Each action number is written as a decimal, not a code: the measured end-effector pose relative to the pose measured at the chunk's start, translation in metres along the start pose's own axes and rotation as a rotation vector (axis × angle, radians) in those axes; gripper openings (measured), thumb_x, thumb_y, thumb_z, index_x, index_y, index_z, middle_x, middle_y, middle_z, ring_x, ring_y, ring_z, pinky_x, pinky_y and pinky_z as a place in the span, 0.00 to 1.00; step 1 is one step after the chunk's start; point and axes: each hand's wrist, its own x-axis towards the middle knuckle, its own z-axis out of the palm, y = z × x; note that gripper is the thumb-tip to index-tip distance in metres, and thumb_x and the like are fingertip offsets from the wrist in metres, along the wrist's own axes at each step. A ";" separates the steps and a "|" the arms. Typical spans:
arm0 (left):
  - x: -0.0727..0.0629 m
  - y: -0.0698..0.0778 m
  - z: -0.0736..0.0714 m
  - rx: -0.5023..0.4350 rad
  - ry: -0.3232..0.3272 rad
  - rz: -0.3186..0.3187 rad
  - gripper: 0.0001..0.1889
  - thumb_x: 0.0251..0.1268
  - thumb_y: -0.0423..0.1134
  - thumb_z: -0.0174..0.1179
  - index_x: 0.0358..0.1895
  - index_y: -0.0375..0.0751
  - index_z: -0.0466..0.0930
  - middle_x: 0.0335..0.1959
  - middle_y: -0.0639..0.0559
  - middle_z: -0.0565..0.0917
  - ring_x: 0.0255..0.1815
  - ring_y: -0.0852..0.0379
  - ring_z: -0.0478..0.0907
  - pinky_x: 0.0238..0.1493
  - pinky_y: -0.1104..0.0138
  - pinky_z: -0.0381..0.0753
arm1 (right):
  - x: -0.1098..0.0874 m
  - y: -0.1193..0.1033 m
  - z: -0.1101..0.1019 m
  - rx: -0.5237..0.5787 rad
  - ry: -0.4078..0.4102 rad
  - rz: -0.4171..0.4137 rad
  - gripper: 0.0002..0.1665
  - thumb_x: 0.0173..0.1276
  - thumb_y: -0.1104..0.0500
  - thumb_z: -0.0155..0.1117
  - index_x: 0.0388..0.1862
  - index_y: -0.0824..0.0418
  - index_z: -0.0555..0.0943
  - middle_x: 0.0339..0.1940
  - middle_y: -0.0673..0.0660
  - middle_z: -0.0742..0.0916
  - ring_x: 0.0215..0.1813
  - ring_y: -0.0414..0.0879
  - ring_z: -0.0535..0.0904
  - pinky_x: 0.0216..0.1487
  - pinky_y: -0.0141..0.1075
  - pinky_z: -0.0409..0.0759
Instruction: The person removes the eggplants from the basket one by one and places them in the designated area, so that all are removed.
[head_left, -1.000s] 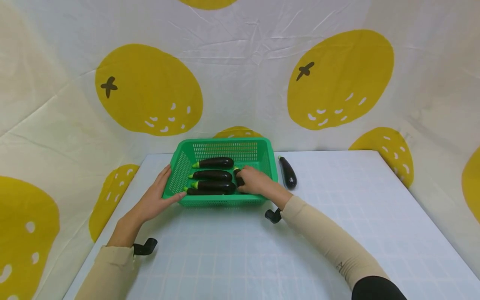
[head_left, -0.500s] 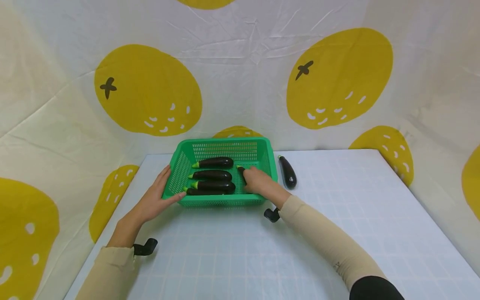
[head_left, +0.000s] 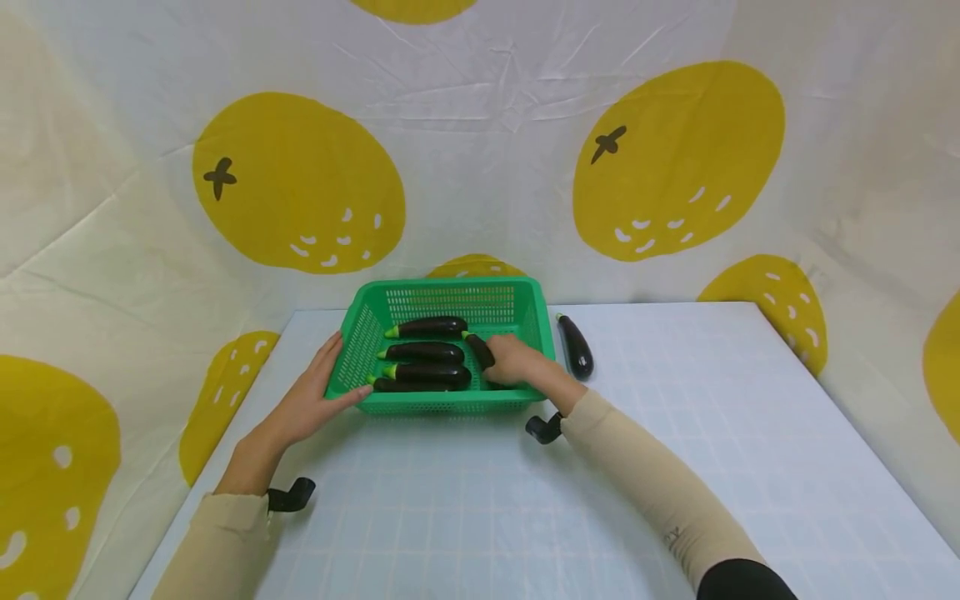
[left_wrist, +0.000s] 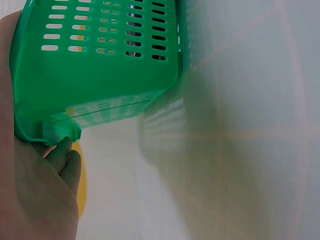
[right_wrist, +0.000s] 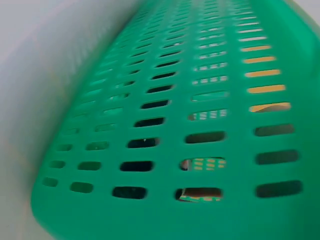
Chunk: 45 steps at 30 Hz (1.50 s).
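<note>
A green plastic basket (head_left: 442,402) with slotted walls stands near the table's back edge. My left hand (head_left: 307,404) grips its left side, thumb over the near rim; in the left wrist view, bent fingertips (left_wrist: 62,155) meet the rim. Inside, several dark eggplants (head_left: 427,373) lie crosswise in a column, green stems to the left. My right hand (head_left: 517,364) reaches into the basket's right part and holds another eggplant (head_left: 478,350), slanted, its stem toward the back left. Its fingers are mostly hidden. The basket wall (right_wrist: 165,150) fills the right wrist view, hiding that hand.
One more eggplant (head_left: 576,346) lies on the table just right of the basket. A pale checked cloth (head_left: 420,500) covers the table. Behind it hangs a white curtain (head_left: 487,167) with large yellow fruit prints, close to the basket's back.
The eggplant under my right hand has shifted slightly left, and more of its body shows than half a second ago. My left hand and the basket stay in place.
</note>
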 end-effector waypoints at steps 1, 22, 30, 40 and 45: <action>0.000 0.000 0.000 -0.001 -0.001 0.001 0.55 0.69 0.63 0.61 0.84 0.41 0.36 0.86 0.44 0.39 0.82 0.33 0.45 0.72 0.29 0.53 | -0.001 0.000 -0.001 0.017 0.001 -0.006 0.16 0.69 0.62 0.67 0.52 0.68 0.78 0.42 0.59 0.83 0.43 0.52 0.76 0.47 0.43 0.77; 0.000 -0.002 -0.001 0.014 -0.003 -0.002 0.55 0.69 0.64 0.60 0.84 0.42 0.36 0.86 0.45 0.38 0.82 0.33 0.45 0.71 0.29 0.53 | -0.022 -0.008 -0.032 0.147 0.032 -0.089 0.35 0.71 0.58 0.69 0.72 0.71 0.71 0.60 0.66 0.84 0.54 0.54 0.81 0.53 0.43 0.83; 0.000 -0.001 0.000 0.005 0.002 0.003 0.55 0.69 0.63 0.61 0.84 0.42 0.36 0.86 0.45 0.39 0.82 0.33 0.45 0.71 0.29 0.53 | -0.033 -0.004 -0.040 0.201 0.081 -0.095 0.36 0.72 0.57 0.68 0.75 0.68 0.70 0.62 0.67 0.83 0.58 0.55 0.81 0.54 0.45 0.83; 0.001 -0.001 0.000 0.009 -0.003 0.002 0.55 0.69 0.64 0.61 0.85 0.43 0.36 0.86 0.46 0.38 0.82 0.33 0.45 0.71 0.29 0.53 | -0.043 0.005 -0.049 0.261 0.096 -0.106 0.38 0.72 0.57 0.67 0.77 0.68 0.67 0.61 0.66 0.83 0.52 0.54 0.84 0.46 0.41 0.86; 0.000 0.000 0.000 0.010 -0.002 0.002 0.55 0.69 0.63 0.61 0.84 0.42 0.36 0.86 0.45 0.39 0.82 0.32 0.45 0.71 0.29 0.53 | -0.049 0.008 -0.057 0.236 0.130 -0.126 0.39 0.72 0.58 0.68 0.77 0.69 0.67 0.62 0.67 0.82 0.53 0.56 0.85 0.43 0.40 0.87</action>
